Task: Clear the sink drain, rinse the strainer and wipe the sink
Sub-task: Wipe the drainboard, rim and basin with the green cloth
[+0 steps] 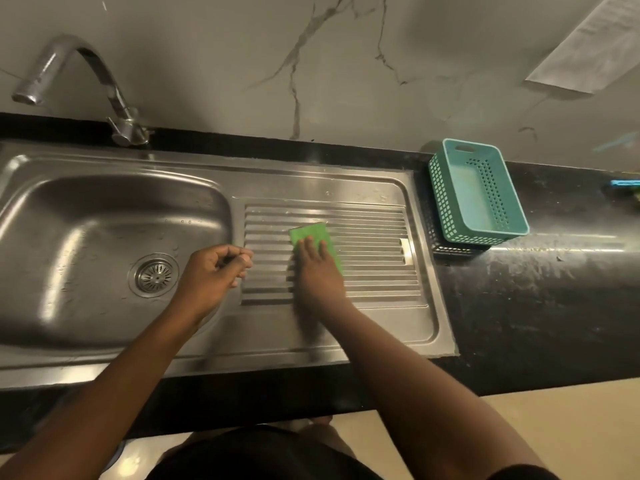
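Observation:
A steel sink (pixel 86 209) has a round strainer (pixel 154 274) seated in its drain. To its right lies the ribbed drainboard (pixel 374 258). A green scrub pad (pixel 311 233) lies flat on the ribs, and my right hand (pixel 317 268) presses on it with straight fingers. My left hand (pixel 216 270) hovers over the sink's right rim with its fingers curled, and nothing is visible in it.
A curved tap (pixel 79 81) stands at the back left. A teal plastic basket (pixel 476 192) sits on a dark tray on the black counter (pixel 540 299), right of the drainboard. A marble wall is behind. The counter's front edge is near my body.

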Demonstrator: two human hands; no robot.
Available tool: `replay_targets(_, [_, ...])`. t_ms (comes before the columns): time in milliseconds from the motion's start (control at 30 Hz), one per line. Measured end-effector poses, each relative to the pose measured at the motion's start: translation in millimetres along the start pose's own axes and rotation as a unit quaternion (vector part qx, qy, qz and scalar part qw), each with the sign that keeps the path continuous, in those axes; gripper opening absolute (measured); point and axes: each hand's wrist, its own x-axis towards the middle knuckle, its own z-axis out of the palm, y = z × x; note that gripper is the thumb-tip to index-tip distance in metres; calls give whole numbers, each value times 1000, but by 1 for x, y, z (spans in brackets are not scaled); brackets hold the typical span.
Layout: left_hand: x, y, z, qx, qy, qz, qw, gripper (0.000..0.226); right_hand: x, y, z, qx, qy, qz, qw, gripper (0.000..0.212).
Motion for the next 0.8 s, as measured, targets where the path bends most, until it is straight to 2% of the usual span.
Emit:
replay_targets(67, [0,6,4,-3,7,2,1000,13,5,-38,4,15,-12,-40,999,71])
replay_targets(200, [1,17,-5,3,29,10,1000,14,12,-82,7,27,-32,-128,991,85])
replay_targets(333, [4,14,-13,9,37,4,999,14,11,-37,5,-4,-8,-212,977,67])
replay_targets(467, [7,7,-19,11,37,-9,999,14,-1,51,-3,14,33,-132,991,66])
replay_targets(633, [8,2,-23,9,39,-16,999,15,-34,140,-18,55,66,63,994,78])
replay_targets(700, [9,4,-23,6,43,-13,999,15,-37,146,-16,53,78,105,990,75])
replay_targets(800, [10,7,-25,-3,46,-10,999,16,-29,114,0,-3,92,154,984,67])
